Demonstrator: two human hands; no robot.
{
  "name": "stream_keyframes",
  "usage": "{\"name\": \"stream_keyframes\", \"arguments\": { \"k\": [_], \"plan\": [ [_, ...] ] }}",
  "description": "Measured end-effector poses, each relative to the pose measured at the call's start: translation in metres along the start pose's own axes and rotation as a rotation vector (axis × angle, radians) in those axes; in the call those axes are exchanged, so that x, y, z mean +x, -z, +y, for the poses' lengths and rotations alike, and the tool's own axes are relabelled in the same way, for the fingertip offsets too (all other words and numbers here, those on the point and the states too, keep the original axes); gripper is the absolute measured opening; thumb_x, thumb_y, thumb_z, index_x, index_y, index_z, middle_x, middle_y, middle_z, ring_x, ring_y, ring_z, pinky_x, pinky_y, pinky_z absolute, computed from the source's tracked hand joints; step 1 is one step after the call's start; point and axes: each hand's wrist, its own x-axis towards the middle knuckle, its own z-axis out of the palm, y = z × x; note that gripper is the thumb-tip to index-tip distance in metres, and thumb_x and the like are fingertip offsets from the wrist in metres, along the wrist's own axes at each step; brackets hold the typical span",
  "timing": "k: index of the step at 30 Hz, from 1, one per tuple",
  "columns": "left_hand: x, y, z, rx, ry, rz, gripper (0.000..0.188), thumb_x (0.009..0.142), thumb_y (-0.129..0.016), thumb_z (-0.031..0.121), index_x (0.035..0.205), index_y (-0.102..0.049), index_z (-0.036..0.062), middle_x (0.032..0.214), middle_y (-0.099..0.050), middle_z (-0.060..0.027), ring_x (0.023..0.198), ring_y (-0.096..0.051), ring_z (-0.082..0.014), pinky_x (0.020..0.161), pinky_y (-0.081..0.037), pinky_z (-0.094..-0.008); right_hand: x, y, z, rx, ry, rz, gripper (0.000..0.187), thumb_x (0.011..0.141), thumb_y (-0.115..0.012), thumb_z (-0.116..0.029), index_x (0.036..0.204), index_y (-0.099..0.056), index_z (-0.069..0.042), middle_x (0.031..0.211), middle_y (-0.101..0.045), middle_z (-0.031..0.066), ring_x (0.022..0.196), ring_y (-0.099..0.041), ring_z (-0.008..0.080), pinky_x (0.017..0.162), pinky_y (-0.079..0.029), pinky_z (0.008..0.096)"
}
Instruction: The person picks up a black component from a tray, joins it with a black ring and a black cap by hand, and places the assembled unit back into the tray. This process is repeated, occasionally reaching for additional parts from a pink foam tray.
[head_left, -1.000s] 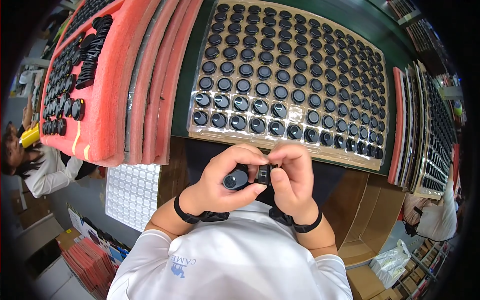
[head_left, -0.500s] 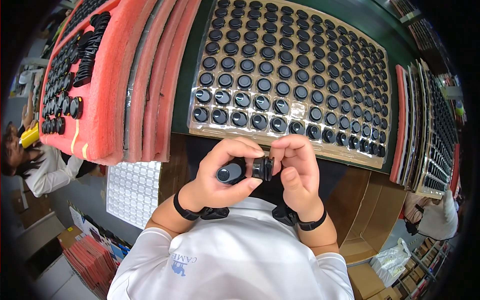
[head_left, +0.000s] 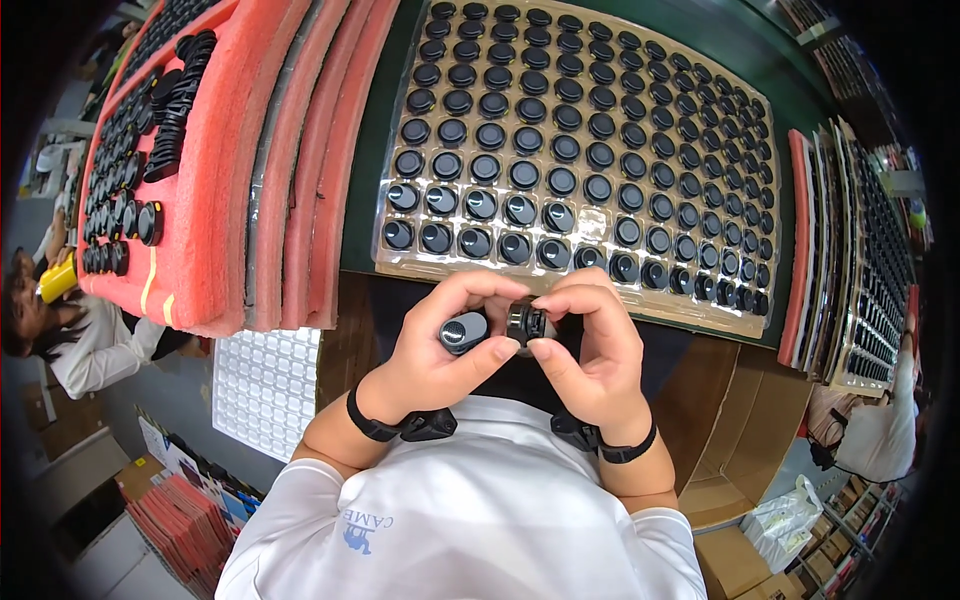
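Note:
My left hand (head_left: 425,350) pinches a small black round part (head_left: 522,326) between thumb and fingers. Tucked in the same hand is a dark piece (head_left: 463,332) with a grey oval end dotted with fine holes. Thumb and fingers of my right hand (head_left: 603,358) close on the right side of the black part. Just beyond both hands lies a clear plastic tray (head_left: 592,222) with rows of black round pieces (head_left: 565,181). Those in the nearest rows at the left are glossier, and one pocket there has no piece in it.
At the left rises a stack of pink foam trays (head_left: 265,120) with black parts on top. More loaded trays (head_left: 800,250) stand at the right. A cardboard box (head_left: 760,430) is below the table's right side, a white pocketed tray (head_left: 265,385) at the lower left. Other people are at both sides.
My right hand's fingers have come in from beside the black part and now grip it. The part has turned slightly in the left fingers.

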Motion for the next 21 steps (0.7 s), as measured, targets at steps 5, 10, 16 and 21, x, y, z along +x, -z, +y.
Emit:
{"name": "stream_keyframes", "arguments": {
  "k": [5, 10, 16, 21],
  "plan": [
    [-0.001, 0.001, -0.001, -0.05, 0.083, 0.031, 0.052, 0.084, -0.062, 0.039, 0.112, -0.05, -0.0026, 0.09, -0.059, -0.0095, 0.074, -0.052, -0.0123, 0.069, -0.043, -0.0252, 0.017, 0.025, 0.012, -0.219, 0.054, 0.068, 0.025, 0.079, -0.067, -0.005, 0.101, -0.056, 0.001, 0.092, -0.052, 0.0067, 0.08, -0.047, 0.014, 0.074, -0.04, 0.0257],
    [-0.005, 0.01, -0.007, -0.097, 0.066, -0.08, 0.058, 0.089, -0.05, 0.052, 0.113, -0.05, -0.0017, 0.089, -0.058, -0.0092, 0.075, -0.052, -0.0128, 0.071, -0.043, -0.0258, 0.032, 0.046, 0.026, -0.713, -0.059, 0.242, 0.023, 0.074, -0.068, -0.003, 0.096, -0.059, -0.003, 0.083, -0.056, 0.0065, 0.075, -0.051, 0.0202, 0.07, -0.042, 0.0303],
    [-0.005, 0.009, -0.006, -0.088, 0.169, -0.021, 0.087, 0.083, -0.022, 0.074, 0.106, -0.051, -0.0041, 0.083, -0.059, -0.0132, 0.068, -0.052, -0.015, 0.066, -0.043, -0.0265, 0.039, 0.045, 0.033, -0.901, -0.075, 0.211, 0.022, 0.073, -0.068, -0.006, 0.093, -0.061, -0.006, 0.08, -0.057, 0.0071, 0.076, -0.053, 0.0254, 0.071, -0.041, 0.035],
    [-0.004, 0.014, -0.009, -0.104, 0.165, -0.063, 0.089, 0.085, -0.013, 0.072, 0.111, -0.05, -0.0039, 0.084, -0.058, -0.0118, 0.069, -0.051, -0.0147, 0.066, -0.042, -0.0268, 0.042, 0.042, 0.031, -0.985, -0.039, 0.201, 0.019, 0.074, -0.068, -0.003, 0.091, -0.061, -0.003, 0.081, -0.057, 0.0079, 0.074, -0.054, 0.023, 0.067, -0.043, 0.0324]
  ]
}}
